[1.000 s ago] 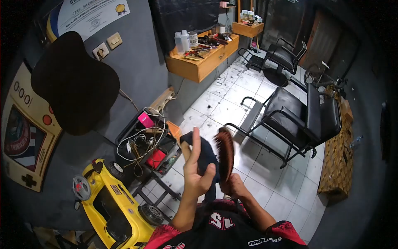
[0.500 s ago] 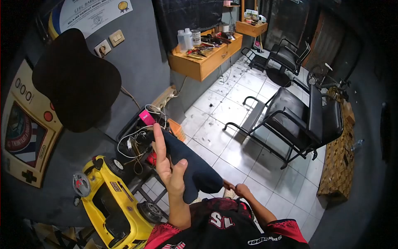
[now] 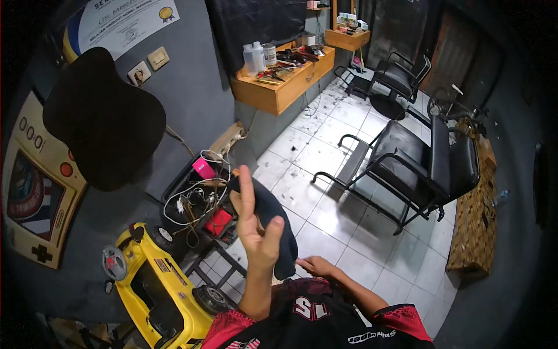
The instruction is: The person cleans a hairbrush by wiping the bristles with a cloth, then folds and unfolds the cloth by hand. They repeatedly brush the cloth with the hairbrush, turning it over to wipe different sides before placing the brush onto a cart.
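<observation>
Dark blue cloth (image 3: 283, 235) stretches in the air between my hands, bunched and curved. My left hand (image 3: 256, 227) is raised in front of it with index finger and thumb straight; the other fingers are partly hidden and seem to hold the fabric. My right hand (image 3: 317, 266) is lower down, its closed fingertips at the cloth's lower end. Beyond my left hand a black tray (image 3: 168, 200) holds tangled white cables (image 3: 195, 200), a pink box (image 3: 203, 168) and a red item (image 3: 218, 222).
A yellow toy car (image 3: 157, 285) stands at the lower left. Wooden shelves with bottles (image 3: 253, 58) hang on the wall. A black bench seat (image 3: 401, 154) and a barber chair (image 3: 395, 78) stand on the white tiled floor (image 3: 343, 221), which has dark hair clippings.
The cloth has narrowed and bent, uncovering the red item in the tray. My left hand has moved right, and my right hand slightly left. The view has shifted a little.
</observation>
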A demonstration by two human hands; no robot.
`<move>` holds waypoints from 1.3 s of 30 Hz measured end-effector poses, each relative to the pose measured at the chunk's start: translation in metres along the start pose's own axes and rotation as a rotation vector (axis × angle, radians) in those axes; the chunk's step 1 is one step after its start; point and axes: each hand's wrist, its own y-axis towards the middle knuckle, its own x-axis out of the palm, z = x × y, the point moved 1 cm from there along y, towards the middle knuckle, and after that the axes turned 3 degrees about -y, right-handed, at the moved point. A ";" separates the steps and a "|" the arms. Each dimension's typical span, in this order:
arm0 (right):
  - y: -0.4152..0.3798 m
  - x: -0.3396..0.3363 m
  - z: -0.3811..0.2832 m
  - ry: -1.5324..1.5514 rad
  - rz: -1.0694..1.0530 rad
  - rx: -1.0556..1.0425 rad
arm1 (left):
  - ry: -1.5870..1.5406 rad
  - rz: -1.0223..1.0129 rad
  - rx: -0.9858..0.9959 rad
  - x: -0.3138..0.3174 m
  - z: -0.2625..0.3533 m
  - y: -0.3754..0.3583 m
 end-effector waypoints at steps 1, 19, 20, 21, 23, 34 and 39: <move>0.006 0.015 0.040 -0.190 -0.077 0.106 | -0.072 0.031 -0.020 -0.003 0.003 0.003; -0.043 -0.043 -0.112 0.663 0.250 -0.298 | 0.140 0.122 -0.061 0.004 -0.032 -0.012; -0.043 -0.040 -0.122 0.773 0.132 -0.196 | 0.190 0.147 -0.036 0.004 -0.036 -0.011; -0.034 -0.032 -0.102 0.693 0.062 -0.161 | 0.173 0.165 -0.019 0.003 -0.035 -0.007; -0.012 -0.014 -0.045 0.358 0.000 -0.085 | 0.094 0.201 -0.036 -0.002 -0.022 -0.002; -0.022 -0.003 0.097 -0.322 0.163 0.266 | 0.290 0.433 -0.051 -0.023 0.013 -0.002; -0.033 -0.031 -0.082 0.916 0.224 -0.021 | 0.505 0.543 0.192 0.000 -0.021 -0.010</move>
